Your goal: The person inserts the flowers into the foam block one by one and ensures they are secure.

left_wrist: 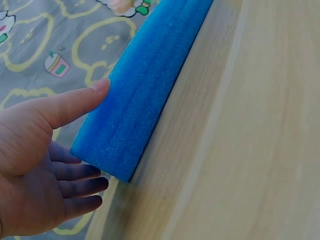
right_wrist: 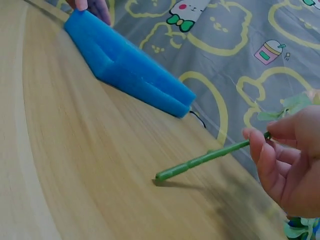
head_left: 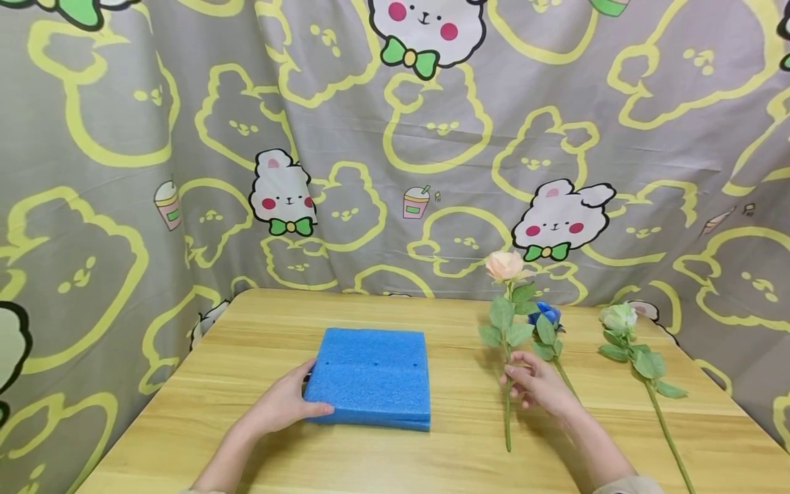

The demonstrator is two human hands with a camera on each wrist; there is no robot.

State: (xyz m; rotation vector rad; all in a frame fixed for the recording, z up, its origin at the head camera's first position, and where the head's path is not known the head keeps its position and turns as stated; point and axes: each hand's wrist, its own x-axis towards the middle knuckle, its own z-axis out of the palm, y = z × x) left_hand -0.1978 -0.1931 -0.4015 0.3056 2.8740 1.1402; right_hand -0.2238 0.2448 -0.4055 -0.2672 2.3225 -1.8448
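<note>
A blue foam block (head_left: 370,374) lies on the wooden table, with small dark holes in a row across its top. My left hand (head_left: 286,401) is at the block's left end, thumb laid against the front edge and the other fingers stretched out along the left side. In the left wrist view, the fingers (left_wrist: 82,187) look straight and loose beside the block's end. My right hand (head_left: 540,384) pinches the green stem of a peach rose (head_left: 507,267) between thumb and fingers. The rose stands upright, bloom up; its stem's lower end (right_wrist: 162,176) shows close over the table.
Right of the held rose, a blue rose (head_left: 546,317) lies on the table (head_left: 457,453), partly behind my right hand. Farther right lies a pale green rose (head_left: 619,319) with a long stem. A patterned grey curtain (head_left: 345,137) hangs behind the table.
</note>
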